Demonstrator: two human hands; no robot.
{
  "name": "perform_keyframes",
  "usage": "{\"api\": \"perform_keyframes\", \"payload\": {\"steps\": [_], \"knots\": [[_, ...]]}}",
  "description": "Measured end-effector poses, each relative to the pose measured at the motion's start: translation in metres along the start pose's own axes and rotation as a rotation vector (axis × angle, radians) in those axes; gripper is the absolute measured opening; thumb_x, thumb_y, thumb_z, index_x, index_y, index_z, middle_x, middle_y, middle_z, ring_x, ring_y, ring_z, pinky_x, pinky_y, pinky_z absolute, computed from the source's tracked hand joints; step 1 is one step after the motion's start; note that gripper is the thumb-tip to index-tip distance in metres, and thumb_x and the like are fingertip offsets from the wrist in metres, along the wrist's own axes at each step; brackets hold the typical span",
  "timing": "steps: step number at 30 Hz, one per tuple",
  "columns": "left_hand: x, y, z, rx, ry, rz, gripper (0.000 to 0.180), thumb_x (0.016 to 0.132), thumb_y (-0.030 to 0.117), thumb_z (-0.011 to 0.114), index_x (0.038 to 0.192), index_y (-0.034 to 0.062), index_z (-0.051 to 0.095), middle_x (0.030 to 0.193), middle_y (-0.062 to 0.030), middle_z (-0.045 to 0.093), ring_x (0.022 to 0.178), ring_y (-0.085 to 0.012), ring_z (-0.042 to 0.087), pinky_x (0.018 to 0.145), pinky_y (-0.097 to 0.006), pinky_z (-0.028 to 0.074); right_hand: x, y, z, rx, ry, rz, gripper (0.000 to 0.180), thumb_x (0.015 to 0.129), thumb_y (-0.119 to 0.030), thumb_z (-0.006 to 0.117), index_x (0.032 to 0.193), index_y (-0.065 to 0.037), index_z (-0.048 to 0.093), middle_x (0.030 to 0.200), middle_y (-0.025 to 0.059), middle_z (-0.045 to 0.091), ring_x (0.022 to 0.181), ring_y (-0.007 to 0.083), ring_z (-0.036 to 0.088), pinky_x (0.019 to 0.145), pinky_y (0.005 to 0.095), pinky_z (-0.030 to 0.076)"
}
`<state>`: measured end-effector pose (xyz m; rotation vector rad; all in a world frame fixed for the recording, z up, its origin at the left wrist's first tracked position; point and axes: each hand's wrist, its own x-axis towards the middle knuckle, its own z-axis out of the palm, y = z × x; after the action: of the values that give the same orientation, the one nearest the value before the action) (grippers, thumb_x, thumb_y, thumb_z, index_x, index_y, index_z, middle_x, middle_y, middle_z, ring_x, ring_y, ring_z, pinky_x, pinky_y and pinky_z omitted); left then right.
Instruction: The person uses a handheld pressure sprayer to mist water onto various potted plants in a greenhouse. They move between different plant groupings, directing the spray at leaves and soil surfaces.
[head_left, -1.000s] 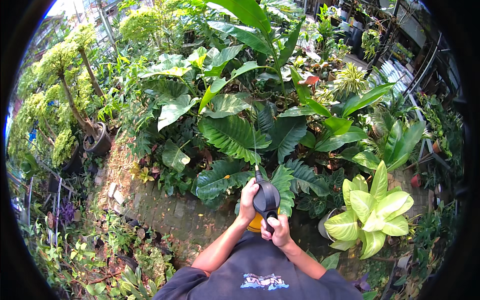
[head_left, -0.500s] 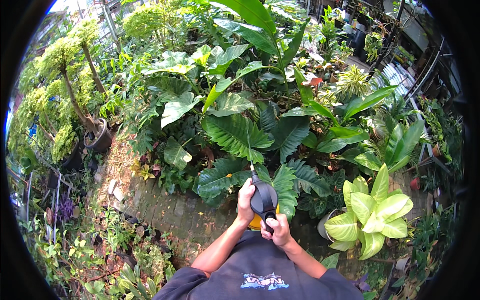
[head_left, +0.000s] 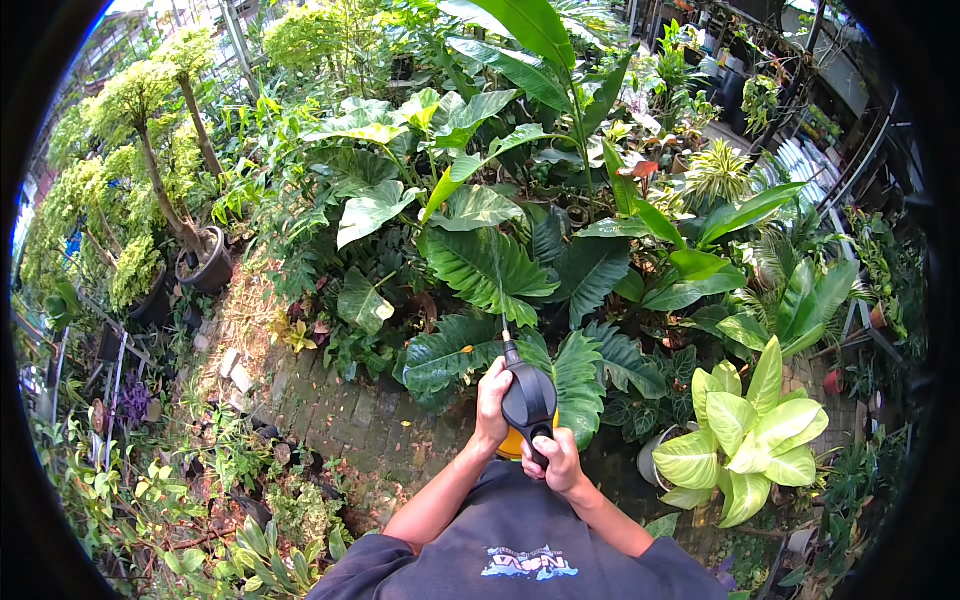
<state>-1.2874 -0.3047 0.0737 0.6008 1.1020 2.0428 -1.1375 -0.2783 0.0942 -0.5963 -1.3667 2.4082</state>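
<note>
I hold a hand-held pump sprayer (head_left: 529,398) with a black head and a yellow body, low in front of my chest. My left hand (head_left: 491,404) is closed around the side of its black top. My right hand (head_left: 556,461) grips the black handle at the near end. The thin nozzle (head_left: 507,336) points away from me, and a fine pale streak runs from its tip. Just beyond it hangs a large, deeply ribbed green leaf (head_left: 490,270). Another broad lobed leaf (head_left: 577,385) lies close beside the sprayer on its right. Most of the yellow body is hidden.
A potted plant with pale yellow-green leaves (head_left: 745,440) stands at the near right. Brick paving (head_left: 350,415) runs to my left, with white stone pieces (head_left: 236,370) on it. Small potted trees (head_left: 207,262) rise at the far left. Dense foliage fills the far side.
The plants have shifted slightly right in the picture as my view turned a little. Both hands keep the same grip on the sprayer.
</note>
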Motion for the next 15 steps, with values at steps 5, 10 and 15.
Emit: {"api": "perform_keyframes", "payload": {"steps": [5,10,15], "knots": [[-0.006,-0.001,-0.003,0.016,0.047,0.036,0.029,0.093,0.029,0.046,0.098,0.0015,0.052,0.084,-0.0024,0.058,0.073,-0.0075,0.052,0.065,-0.022,0.043,0.001,0.0,0.001,-0.007,-0.011,0.012,0.033,0.092,-0.029,0.05,0.077,0.001,0.053,0.056,0.0008,0.047,0.046,0.0076,0.043,0.042,0.023,0.032],[-0.012,-0.002,-0.006,0.014,0.153,0.046,0.031,0.092,0.03,0.047,0.099,0.0008,0.053,0.086,-0.0031,0.059,0.073,-0.0079,0.054,0.065,-0.022,0.044,0.002,0.001,0.001,-0.034,-0.037,0.043,0.033,0.092,-0.03,0.051,0.077,0.0,0.053,0.057,0.0008,0.047,0.046,0.0077,0.043,0.042,0.0229,0.033],[-0.009,-0.004,-0.005,0.018,0.039,0.073,0.031,0.093,0.031,0.047,0.101,0.0012,0.053,0.084,-0.0012,0.058,0.072,-0.0064,0.052,0.064,-0.021,0.042,-0.001,0.0,0.0,-0.067,-0.029,0.022,0.034,0.092,-0.029,0.05,0.077,0.001,0.053,0.054,0.0031,0.048,0.044,0.0089,0.042,0.042,0.0239,0.034]]}}
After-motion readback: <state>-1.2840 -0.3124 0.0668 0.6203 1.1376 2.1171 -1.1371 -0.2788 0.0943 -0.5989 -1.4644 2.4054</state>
